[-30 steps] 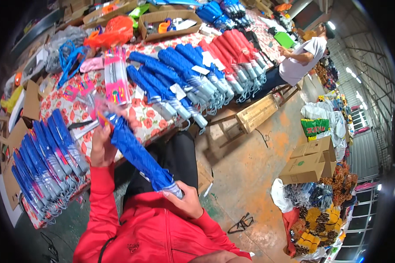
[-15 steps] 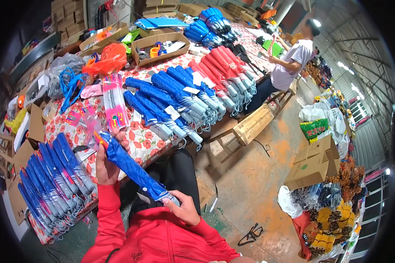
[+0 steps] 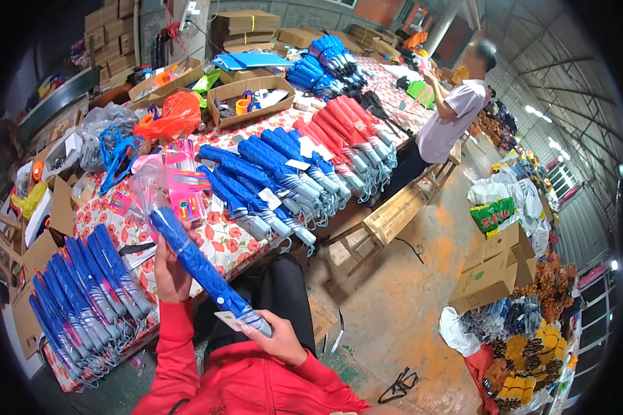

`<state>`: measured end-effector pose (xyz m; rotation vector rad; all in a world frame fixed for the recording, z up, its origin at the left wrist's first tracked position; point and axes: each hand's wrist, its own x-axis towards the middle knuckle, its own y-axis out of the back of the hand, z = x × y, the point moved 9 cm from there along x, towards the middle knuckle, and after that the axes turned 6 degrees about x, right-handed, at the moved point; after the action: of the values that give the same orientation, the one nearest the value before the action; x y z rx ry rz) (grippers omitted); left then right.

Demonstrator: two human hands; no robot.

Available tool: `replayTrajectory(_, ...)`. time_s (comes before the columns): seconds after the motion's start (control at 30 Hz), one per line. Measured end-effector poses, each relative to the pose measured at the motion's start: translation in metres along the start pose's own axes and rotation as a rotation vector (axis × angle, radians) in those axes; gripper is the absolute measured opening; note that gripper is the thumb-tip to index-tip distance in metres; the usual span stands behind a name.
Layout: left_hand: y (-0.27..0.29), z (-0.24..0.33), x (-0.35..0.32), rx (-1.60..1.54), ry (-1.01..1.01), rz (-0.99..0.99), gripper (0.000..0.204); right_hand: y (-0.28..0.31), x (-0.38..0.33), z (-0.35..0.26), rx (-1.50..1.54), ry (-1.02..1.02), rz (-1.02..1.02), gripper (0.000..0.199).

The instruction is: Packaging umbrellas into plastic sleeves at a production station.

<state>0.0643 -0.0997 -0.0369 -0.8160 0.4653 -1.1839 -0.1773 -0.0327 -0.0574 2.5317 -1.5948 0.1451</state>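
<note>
Across my lap lies a folded blue umbrella (image 3: 204, 266), slanting from upper left to lower right. My left hand (image 3: 172, 271) is closed round its upper part. Its grey handle end sits in the closed fingers of my right hand (image 3: 287, 340). A clear plastic sleeve (image 3: 149, 190) sticks out past the umbrella's upper end; how far down it reaches, I cannot tell. A white tag (image 3: 231, 321) hangs near the handle. To the left of my left hand, a row of blue umbrellas (image 3: 83, 290) rests on the table, their grey handles toward me.
On the flowered tablecloth (image 3: 221, 238) are more blue umbrellas (image 3: 277, 166), red umbrellas (image 3: 342, 128) and pink printed packaging (image 3: 185, 183). An open carton (image 3: 249, 100) stands behind them. A wooden bench (image 3: 394, 214) is at the right, by another person (image 3: 453, 114). Cartons (image 3: 491, 266) and bundles line the floor.
The umbrella's upper end has turned a little and its orange-pink bit no longer shows. The clear sleeve now stands up beyond that end. Both hands keep hold. The other person's arms have shifted.
</note>
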Motion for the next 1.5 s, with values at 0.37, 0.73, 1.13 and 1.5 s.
replayTrajectory(0.37,-0.024,-0.032,-0.036,0.251,0.08,-0.003,0.04,0.0,0.009,0.027,0.172,-0.423,0.014,0.025)
replayTrajectory(0.73,-0.017,0.049,-0.084,0.332,-0.138,-0.051,0.037,-0.061,-0.003,0.018,0.577,-0.599,-0.368,0.023)
replayTrajectory(1.13,0.035,0.1,-0.068,0.478,-0.283,0.281,0.04,-0.06,0.015,0.005,0.05,-0.25,-0.298,0.019)
replayTrajectory(1.5,0.038,0.08,-0.063,0.208,-0.3,0.333,0.038,-0.029,-0.009,0.034,-0.165,-0.044,-0.188,0.017)
